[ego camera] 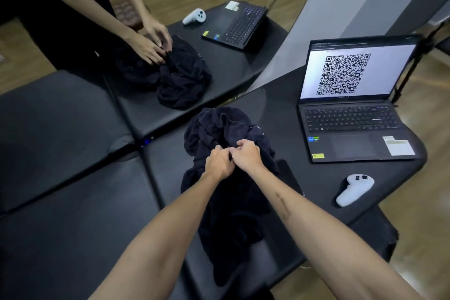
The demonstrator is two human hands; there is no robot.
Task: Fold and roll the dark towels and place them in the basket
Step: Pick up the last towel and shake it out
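On the black table (pixel 280 114), dead centre of the view, sits the dark towel (pixel 219 134), all bunched up and not folded at all yet. It runs long from 12 o'clock, where the crumpled heap is, down to 6 o'clock, where a tail of it trails off the near edge toward the person.

Both hands are right in the middle of that length. The left hand (pixel 218 162) and right hand (pixel 247 155) are side by side, nearly touching, fingers curled and pinching the fabric. So the bulk of the cloth lies away from the grip at 12, the tail at 6. Neither hand is really closer; I'd guess they need to pull apart toward 9 and 3 to spread it flat.

Out at 2 o'clock is an open laptop (pixel 353 114) showing a QR code, and at 4 a white controller (pixel 354 189). A mirror (pixel 73 117) at 10 to 12 doubles everything. No basket that I can see.
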